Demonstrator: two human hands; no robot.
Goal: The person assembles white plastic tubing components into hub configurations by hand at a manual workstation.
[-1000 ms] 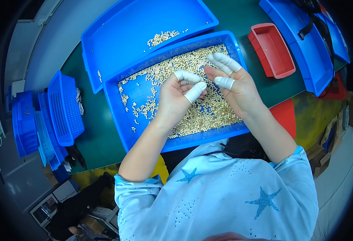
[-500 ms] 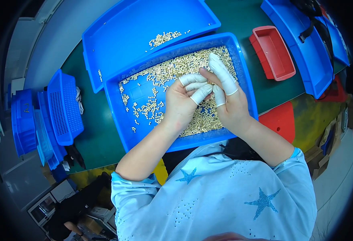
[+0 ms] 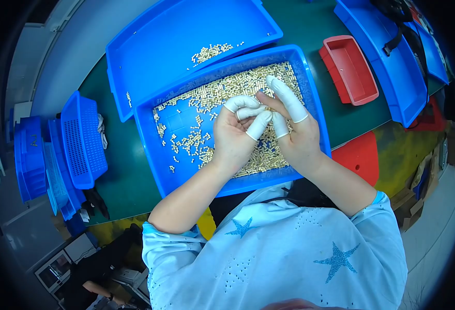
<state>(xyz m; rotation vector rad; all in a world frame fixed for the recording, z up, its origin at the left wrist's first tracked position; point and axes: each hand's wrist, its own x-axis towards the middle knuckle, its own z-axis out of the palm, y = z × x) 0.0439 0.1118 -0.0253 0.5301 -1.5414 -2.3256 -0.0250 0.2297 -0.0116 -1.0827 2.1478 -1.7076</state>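
Over the blue tray (image 3: pixel 157 155) full of small pale metal pieces (image 3: pixel 222 93), the left hand (image 3: pixel 232 139) and right hand (image 3: pixel 297 137) are pressed up against each other, fingers (image 3: pixel 288 98) capped in white rubber cots and bunched together, though whether a piece is pinched between them is hard to tell. Behind it on the green table (image 3: pixel 124 181) sits a second blue tray (image 3: pixel 186 31) with a small pile of the same pieces, a red bin (image 3: pixel 349 70) off to the right, and stacked blue baskets (image 3: pixel 82 139) on the left.
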